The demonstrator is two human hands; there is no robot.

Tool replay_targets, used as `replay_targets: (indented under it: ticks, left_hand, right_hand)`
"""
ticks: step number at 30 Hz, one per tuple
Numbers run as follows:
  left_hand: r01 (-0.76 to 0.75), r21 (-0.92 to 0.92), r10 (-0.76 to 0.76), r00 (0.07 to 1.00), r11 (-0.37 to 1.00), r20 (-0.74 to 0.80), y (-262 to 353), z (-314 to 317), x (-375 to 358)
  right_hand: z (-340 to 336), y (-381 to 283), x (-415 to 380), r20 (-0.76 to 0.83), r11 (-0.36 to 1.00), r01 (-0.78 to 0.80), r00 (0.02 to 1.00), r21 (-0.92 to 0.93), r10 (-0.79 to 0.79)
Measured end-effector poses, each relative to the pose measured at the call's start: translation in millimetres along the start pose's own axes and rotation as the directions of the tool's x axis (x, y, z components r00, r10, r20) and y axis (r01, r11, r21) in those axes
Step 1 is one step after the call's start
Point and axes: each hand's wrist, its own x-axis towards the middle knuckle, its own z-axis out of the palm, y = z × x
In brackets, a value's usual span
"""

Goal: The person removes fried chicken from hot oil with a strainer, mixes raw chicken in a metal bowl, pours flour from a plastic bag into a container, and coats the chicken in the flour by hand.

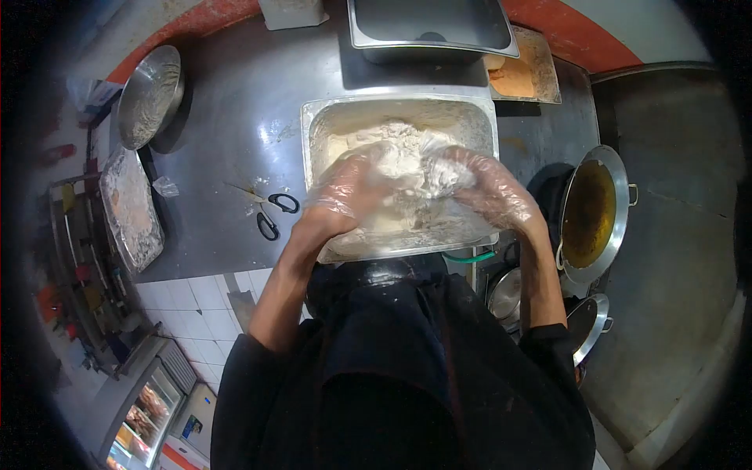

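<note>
Both hands wear clear plastic gloves and are inside a rectangular metal tray [308,129] of pale flour [401,141]. On the left side of the tray, my left hand [354,186] is in the flour, its fingers smeared by motion and partly hidden. Toward the right side, my right hand [478,182] has bent fingers covered in flour; what lies between them, if anything, cannot be made out. Flour coats the inner walls of the tray.
Scissors [270,210] lie left of the tray. Farther left are a metal bowl [150,98] and a floury tray [131,210]. An empty-looking deep pan [431,27] stands behind. A wide pan of oil [591,213] is at the right, near a smaller pan [587,325].
</note>
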Motion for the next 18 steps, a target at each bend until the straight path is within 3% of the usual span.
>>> replay_targets:
  ticks: [1,4,5,6,8,10,12,13,15,16,18]
  left_hand:
    - [-0.049,0.06,0.054,0.995,0.997,-0.085,4,-2,-5]
    - [-0.01,0.191,0.008,1.0,0.982,0.009,-4,-10,-2]
    - [-0.01,0.191,0.008,1.0,0.981,0.011,-14,-7,-5]
    - [-0.131,0.213,0.161,0.979,0.968,-0.126,-30,0,-8]
    - [-0.247,0.25,0.309,0.916,0.936,-0.255,-35,4,-9]
    - [-0.253,0.357,0.355,0.899,0.899,-0.257,-27,-3,-9]
    - [-0.272,0.364,0.368,0.901,0.891,-0.228,-25,-10,-11]
    - [-0.288,0.336,0.367,0.908,0.897,-0.201,-24,-13,-11]
    - [-0.235,0.367,0.319,0.929,0.9,-0.189,-17,-17,-14]
    - [-0.183,0.397,0.272,0.945,0.899,-0.18,-14,-19,-14]
    - [-0.137,0.376,0.227,0.951,0.916,-0.208,-8,-19,-15]
  right_hand:
    - [-2,2,-1,-0.011,0.993,0.061,0.998,0.097,-0.06]
    - [-2,-6,-15,-0.262,0.985,-0.109,0.962,-0.131,0.071]
    - [-6,-9,-20,-0.243,0.968,0.02,0.966,-0.25,-0.083]
    - [-8,-13,-23,-0.206,0.92,0.147,0.951,-0.364,-0.233]
    - [-16,-31,-16,-0.16,0.942,0.086,0.977,-0.323,-0.143]
    - [-15,-35,-15,-0.106,0.958,0.026,0.993,-0.286,-0.059]
    - [-8,-30,-22,-0.274,0.959,0.096,0.946,-0.266,-0.171]
    - [-10,-32,-21,-0.274,0.959,0.096,0.946,-0.266,-0.171]
    - [-15,-38,-17,-0.08,0.897,0.227,0.958,-0.378,-0.276]
    - [-14,-39,-18,-0.079,0.897,0.228,0.958,-0.378,-0.277]
    - [-8,-41,-21,-0.144,0.953,0.264,0.948,-0.149,-0.285]
